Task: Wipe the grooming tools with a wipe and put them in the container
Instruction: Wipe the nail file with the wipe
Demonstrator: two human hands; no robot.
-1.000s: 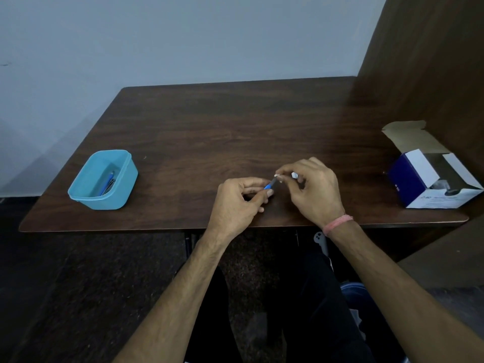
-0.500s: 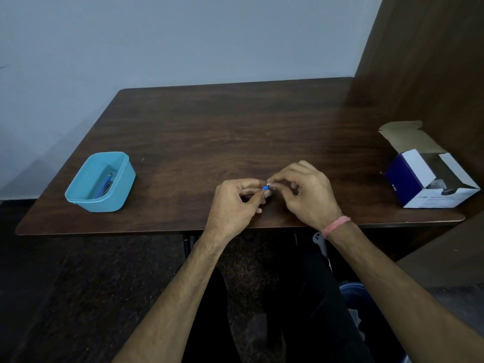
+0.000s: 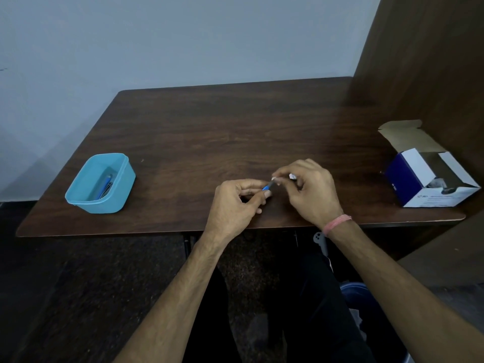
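My left hand point(image 3: 234, 203) is closed around a small grooming tool with a blue handle point(image 3: 267, 186), only its tip end showing past my fingers. My right hand point(image 3: 311, 191) pinches a small white wipe point(image 3: 291, 176) against the tool's end. Both hands hover just above the near middle of the brown table point(image 3: 235, 132). At the table's left stands a light blue plastic container point(image 3: 78, 195) with a few slim tools point(image 3: 106, 184) lying inside, one of them blue.
An open blue and white cardboard box point(image 3: 408, 184) sits at the table's right end, flap raised. A dark wooden panel rises on the right and a pale wall stands behind the table. My legs are under the near edge.
My right hand has slid a little to the right along the tool, so more of the blue handle and the white wipe show than half a second ago. My left hand stayed put.
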